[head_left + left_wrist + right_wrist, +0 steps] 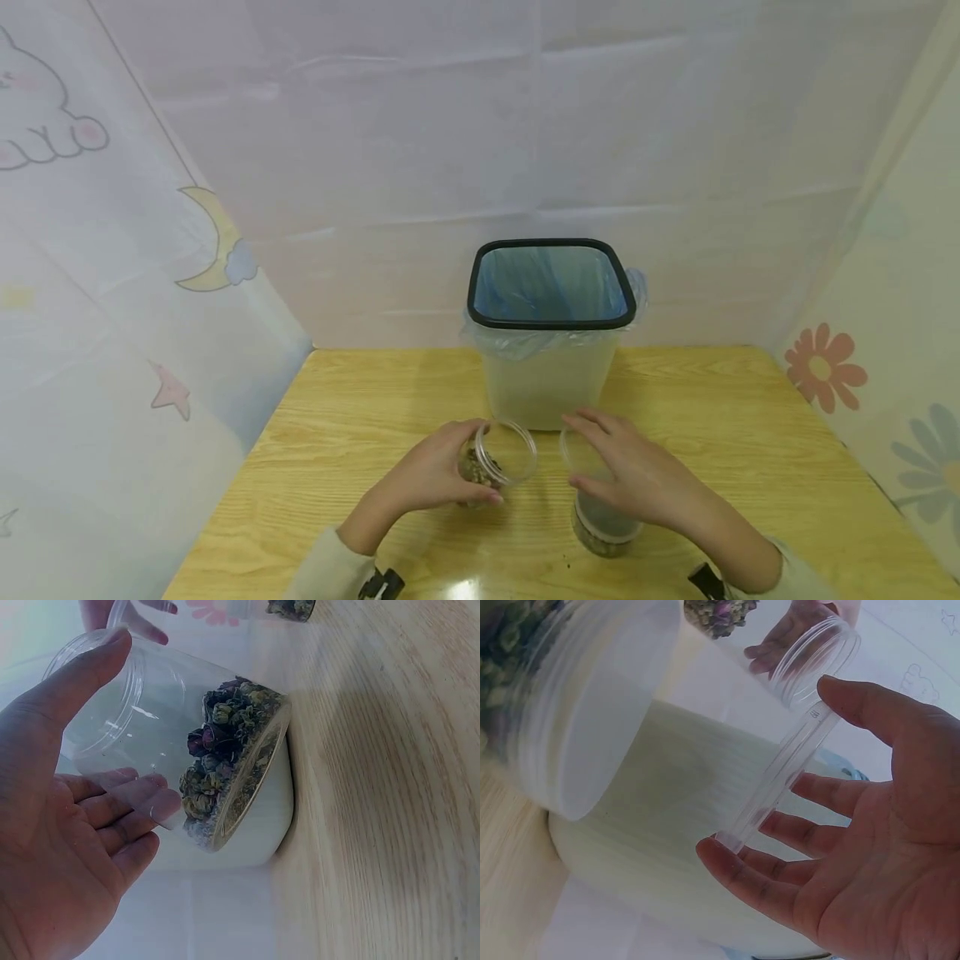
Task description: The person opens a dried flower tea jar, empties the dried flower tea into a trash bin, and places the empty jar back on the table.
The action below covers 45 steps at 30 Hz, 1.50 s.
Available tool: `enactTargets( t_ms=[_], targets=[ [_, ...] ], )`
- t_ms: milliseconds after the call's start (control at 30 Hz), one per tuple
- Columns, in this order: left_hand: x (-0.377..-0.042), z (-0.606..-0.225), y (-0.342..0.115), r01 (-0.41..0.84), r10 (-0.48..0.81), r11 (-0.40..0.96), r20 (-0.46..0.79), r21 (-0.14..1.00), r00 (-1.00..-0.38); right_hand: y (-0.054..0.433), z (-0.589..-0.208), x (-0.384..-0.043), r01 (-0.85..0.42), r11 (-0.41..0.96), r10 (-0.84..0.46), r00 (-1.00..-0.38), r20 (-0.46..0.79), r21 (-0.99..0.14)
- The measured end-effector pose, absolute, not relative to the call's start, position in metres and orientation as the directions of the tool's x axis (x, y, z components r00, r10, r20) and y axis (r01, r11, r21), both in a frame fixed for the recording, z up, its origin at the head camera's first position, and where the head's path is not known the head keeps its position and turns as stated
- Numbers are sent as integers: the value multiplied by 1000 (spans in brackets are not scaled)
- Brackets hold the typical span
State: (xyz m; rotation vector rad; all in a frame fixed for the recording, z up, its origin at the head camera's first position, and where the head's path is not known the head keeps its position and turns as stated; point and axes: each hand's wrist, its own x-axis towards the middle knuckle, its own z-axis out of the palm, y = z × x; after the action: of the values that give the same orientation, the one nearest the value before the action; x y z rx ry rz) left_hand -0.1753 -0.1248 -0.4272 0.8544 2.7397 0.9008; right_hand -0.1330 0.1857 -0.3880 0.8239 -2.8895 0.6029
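My left hand grips a clear plastic jar, its thumb on one side and fingers on the other. The jar is open and tilted, its mouth turned toward the right hand. Dried flower buds lie in its lower part. My right hand pinches a clear round lid by its edge, holding it apart from the jar's mouth. Below the right hand, a second jar with a whitish top stands on the table; dried plant pieces show through its wall in the right wrist view.
A pale bin with a black rim and a thin plastic liner stands behind the hands at the back of the wooden table. Printed cloth hangs behind and at both sides. A tiny dark crumb lies near the second jar.
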Motion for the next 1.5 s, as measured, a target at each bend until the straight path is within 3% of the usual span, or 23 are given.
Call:
enactTargets(
  t_ms=[1233, 1500],
  targets=[
    [-180, -399, -150, 425, 493, 648, 77, 632, -867, 258, -422, -154, -373, 856, -361, -927, 104, -358],
    [-183, -392, -155, 418, 462, 659, 103, 625, -881, 270, -441, -164, -318, 867, -345, -939, -1, -383]
  ],
)
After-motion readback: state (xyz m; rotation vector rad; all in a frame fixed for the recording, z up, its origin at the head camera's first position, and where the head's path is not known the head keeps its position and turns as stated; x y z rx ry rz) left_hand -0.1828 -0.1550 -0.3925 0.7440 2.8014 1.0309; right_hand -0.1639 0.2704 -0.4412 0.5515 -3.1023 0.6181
